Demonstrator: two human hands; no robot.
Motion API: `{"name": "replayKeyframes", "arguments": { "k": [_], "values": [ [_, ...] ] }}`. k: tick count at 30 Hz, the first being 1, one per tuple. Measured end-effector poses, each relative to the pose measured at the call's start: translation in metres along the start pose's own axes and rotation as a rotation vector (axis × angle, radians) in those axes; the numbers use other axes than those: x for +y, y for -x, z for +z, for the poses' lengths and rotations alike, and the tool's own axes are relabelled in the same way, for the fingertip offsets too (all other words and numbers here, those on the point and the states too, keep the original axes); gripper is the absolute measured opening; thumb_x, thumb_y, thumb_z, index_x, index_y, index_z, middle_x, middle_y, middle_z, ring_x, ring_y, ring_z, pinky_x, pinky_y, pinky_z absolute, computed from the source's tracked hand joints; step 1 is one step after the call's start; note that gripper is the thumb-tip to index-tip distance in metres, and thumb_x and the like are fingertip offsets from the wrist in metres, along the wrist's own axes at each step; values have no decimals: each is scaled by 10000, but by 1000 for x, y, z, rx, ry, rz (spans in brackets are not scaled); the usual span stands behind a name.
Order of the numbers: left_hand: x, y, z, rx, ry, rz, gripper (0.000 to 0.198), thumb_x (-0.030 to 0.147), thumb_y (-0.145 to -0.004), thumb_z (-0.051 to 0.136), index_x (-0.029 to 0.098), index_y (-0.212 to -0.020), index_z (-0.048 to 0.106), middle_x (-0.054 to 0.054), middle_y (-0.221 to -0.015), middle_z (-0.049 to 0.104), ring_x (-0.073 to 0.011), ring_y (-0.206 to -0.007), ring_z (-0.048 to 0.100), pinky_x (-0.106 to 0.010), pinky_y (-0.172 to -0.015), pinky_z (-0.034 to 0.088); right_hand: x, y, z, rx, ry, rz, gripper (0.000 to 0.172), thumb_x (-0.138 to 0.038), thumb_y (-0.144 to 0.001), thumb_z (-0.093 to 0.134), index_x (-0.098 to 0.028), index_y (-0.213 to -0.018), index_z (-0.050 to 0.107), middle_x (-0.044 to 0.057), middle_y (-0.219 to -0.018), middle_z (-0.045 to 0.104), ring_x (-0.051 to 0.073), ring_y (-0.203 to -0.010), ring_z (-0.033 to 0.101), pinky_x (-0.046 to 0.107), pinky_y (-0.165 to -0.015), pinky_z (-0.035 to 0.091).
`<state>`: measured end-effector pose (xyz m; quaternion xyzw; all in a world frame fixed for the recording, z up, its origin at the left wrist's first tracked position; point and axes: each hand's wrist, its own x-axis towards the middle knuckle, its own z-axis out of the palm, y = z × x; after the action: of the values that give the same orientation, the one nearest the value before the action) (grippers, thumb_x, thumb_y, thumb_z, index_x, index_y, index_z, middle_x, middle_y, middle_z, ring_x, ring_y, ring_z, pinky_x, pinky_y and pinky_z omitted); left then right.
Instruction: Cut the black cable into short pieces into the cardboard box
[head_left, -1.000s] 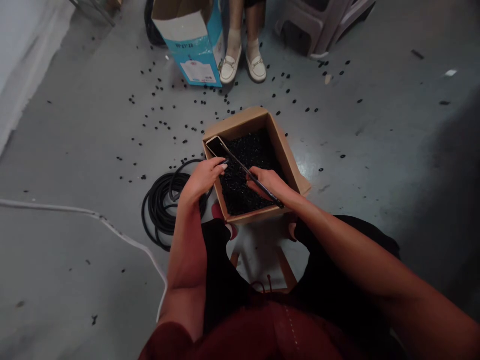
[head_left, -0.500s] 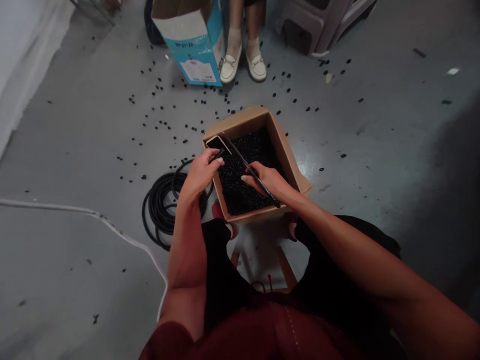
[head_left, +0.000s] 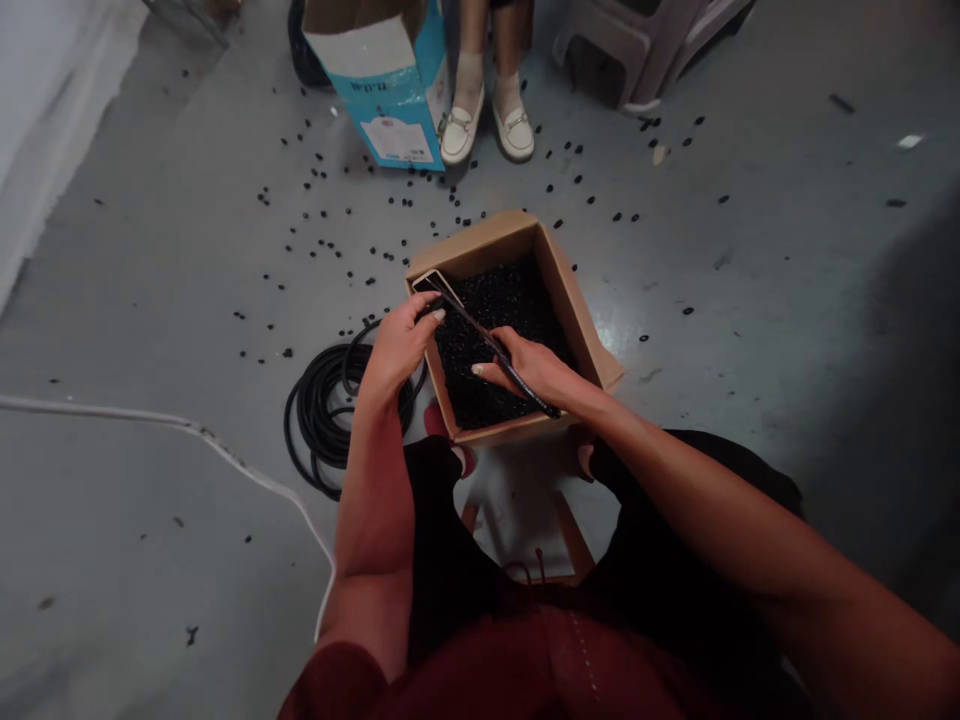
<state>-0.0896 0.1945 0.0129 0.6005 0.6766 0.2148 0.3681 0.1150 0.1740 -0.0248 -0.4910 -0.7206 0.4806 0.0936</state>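
Note:
My left hand (head_left: pixel 397 345) is over the near-left wall of a cardboard box (head_left: pixel 480 245), its fingers pinching a short black piece (head_left: pixel 429 312). My right hand (head_left: pixel 532 365) grips a thin black strip (head_left: pixel 469 320) that runs diagonally above the box. Small black granules (head_left: pixel 499 300) fill the box. In its far-left corner lies a flat black object with a pale edge (head_left: pixel 424 283), possibly a phone, partly hidden behind the strip. Both hands are above the granules, and neither visibly touches them.
A coil of black hose (head_left: pixel 322 410) lies left of the box, and a white cable (head_left: pixel 187 425) crosses the floor. Black pieces (head_left: pixel 330 240) are scattered over the grey floor. Beyond stand a blue-and-white carton (head_left: pixel 390 90), a person's feet in white loafers (head_left: pixel 487 125) and a plastic stool (head_left: pixel 645 40).
My right hand has slid up the strip toward the far-left corner. My left hand has shifted slightly upward, and the strip's far end has dropped lower over the box.

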Motion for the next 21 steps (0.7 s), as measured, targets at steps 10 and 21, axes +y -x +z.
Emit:
{"name": "replayKeyframes", "arguments": {
  "k": [10, 21],
  "values": [
    [6, 1, 1, -31, -23, -27, 365, 279, -840, 468, 153, -1132, 648, -72, -1010, 694, -160, -858, 604, -303, -828, 489, -4, 3, -2, -20, 22, -13, 412, -517, -852, 529, -191, -1102, 503, 69, -934, 620, 196, -759, 568, 267, -642, 358],
    [15, 4, 0, -70, -89, -12, 334, 264, -840, 464, 155, -1083, 665, -57, -969, 699, -169, -846, 604, -311, -841, 477, -4, 3, 1, -9, 11, 4, 361, -483, -873, 489, -191, -1084, 503, 67, -927, 619, 200, -774, 565, 272, -653, 355]
  ]
}}
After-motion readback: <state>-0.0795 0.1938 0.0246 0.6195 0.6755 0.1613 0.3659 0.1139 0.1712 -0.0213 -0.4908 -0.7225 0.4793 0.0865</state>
